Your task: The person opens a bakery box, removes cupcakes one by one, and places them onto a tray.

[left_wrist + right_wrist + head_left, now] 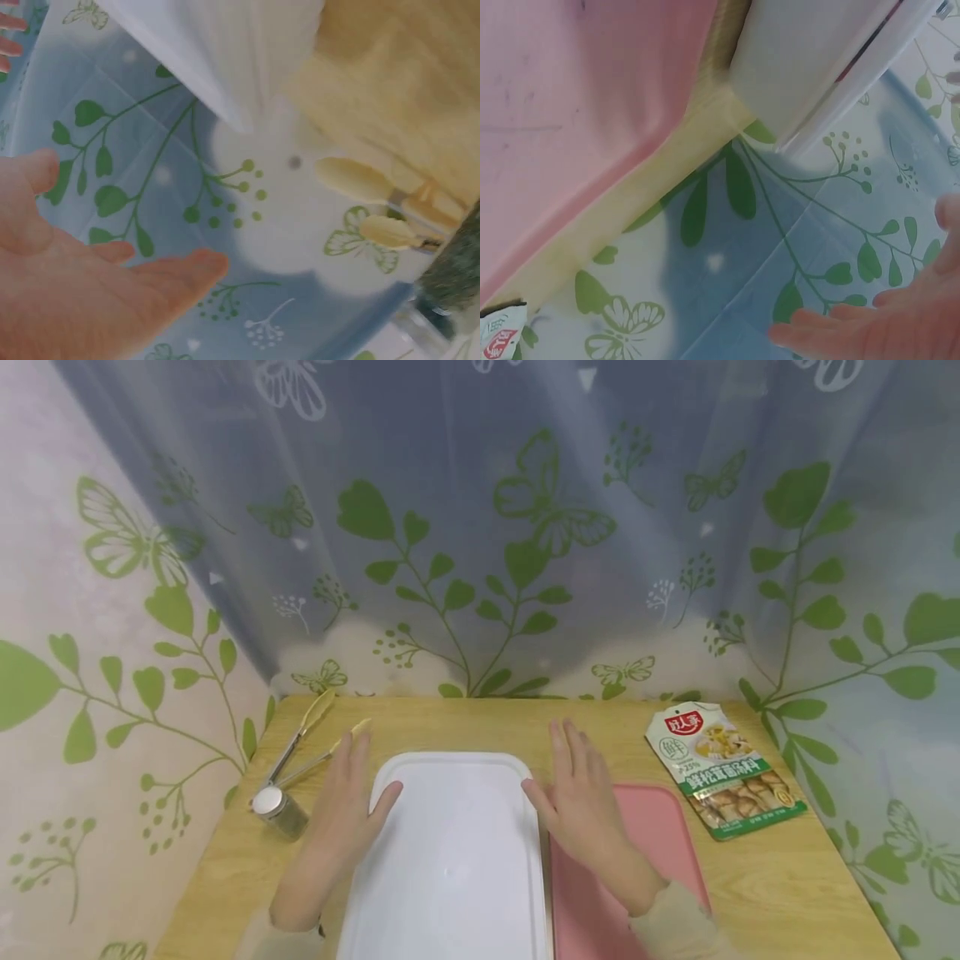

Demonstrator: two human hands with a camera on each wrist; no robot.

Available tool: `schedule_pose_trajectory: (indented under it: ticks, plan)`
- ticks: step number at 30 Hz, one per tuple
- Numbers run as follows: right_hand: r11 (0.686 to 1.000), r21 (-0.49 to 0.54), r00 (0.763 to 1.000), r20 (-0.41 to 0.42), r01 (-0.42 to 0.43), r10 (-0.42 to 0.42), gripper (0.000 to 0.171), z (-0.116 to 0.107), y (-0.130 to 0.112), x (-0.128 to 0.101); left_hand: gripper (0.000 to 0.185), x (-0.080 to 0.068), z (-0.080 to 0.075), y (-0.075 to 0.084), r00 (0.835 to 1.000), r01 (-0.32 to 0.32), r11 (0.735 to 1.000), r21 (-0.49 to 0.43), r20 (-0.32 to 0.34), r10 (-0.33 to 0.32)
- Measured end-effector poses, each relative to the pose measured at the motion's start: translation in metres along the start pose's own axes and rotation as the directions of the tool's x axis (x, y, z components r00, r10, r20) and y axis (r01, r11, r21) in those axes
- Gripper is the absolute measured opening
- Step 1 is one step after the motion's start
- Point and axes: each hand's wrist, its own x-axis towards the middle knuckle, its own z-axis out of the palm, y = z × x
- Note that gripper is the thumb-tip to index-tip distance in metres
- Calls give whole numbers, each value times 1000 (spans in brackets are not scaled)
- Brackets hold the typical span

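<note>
A white lidded plastic box (453, 852) stands in the middle of the wooden table. On its left side my left hand (341, 810) hovers with fingers straight and thumb apart, holding nothing. My right hand (588, 814) is raised in the same way on the box's right, over a pink cutting board (663, 835), and it too is bare. In the left wrist view the left palm (90, 292) faces inward. The right wrist view shows the right fingers (825, 334) extended. Whether either hand touches the box cannot be made out.
Tongs with yellowish tips (318, 710) lie at the table's back left, beside a small shaker jar (288, 818) with a silvery lid; dried green bits show inside. A white and green food pouch (723, 768) lies at the right. A leaf-patterned curtain (480, 568) hangs behind the table.
</note>
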Motion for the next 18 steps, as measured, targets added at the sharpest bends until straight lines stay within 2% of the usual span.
schedule_pose_trajectory:
  ticks: [4,9,13,18]
  plan:
    - [1000,13,1000,5,-1,1,88,5,-2,-5,80,-11,4,-8,1000,17,1000,16,3,-18]
    - [999,42,999,29,-17,16,89,8,-6,-10,68,-23,4,-13,992,105,994,34,63,-107]
    - [998,57,999,45,-25,22,91,12,-9,-15,61,-33,3,-15,977,183,982,47,103,-187]
    - [997,73,997,69,-36,31,94,17,-11,-22,62,-44,6,-18,944,288,958,9,168,-285]
